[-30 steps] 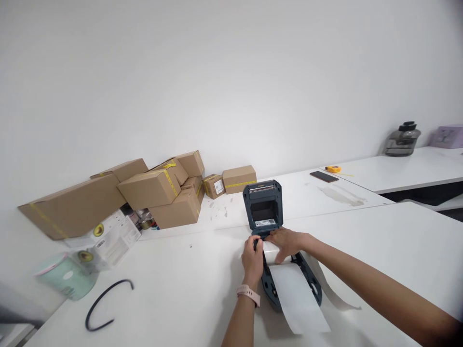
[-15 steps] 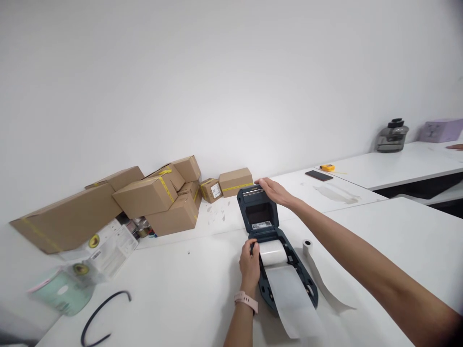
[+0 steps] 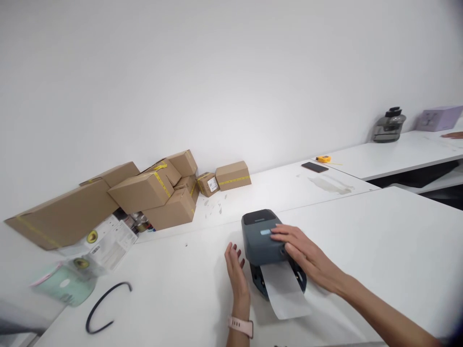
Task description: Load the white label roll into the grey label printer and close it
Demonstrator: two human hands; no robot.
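Note:
A dark blue-green label printer point(image 3: 258, 241) stands on the white table, its lid swung most of the way down over the roll, with a gap left at the front. A wide white paper strip point(image 3: 284, 291) runs out from under the lid onto the table. My right hand point(image 3: 304, 253) lies on the lid's right side, fingers spread. Just left of the printer, my left hand point(image 3: 237, 272) is raised with its fingers apart, holding nothing; a pink band is on that wrist.
Cardboard boxes point(image 3: 141, 193) are stacked at the back left, near plastic-wrapped packs and a mint pouch point(image 3: 67, 286). A black curved band point(image 3: 96, 308) lies front left. Farther right are a phone point(image 3: 314, 167), yellow tape measure point(image 3: 323, 158), jug point(image 3: 389, 126) and another person's hand point(image 3: 453, 135).
The printer's raised lid has come down over the paper roll, with my right hand on it. My left hand has come off the printer's left edge and moved left.

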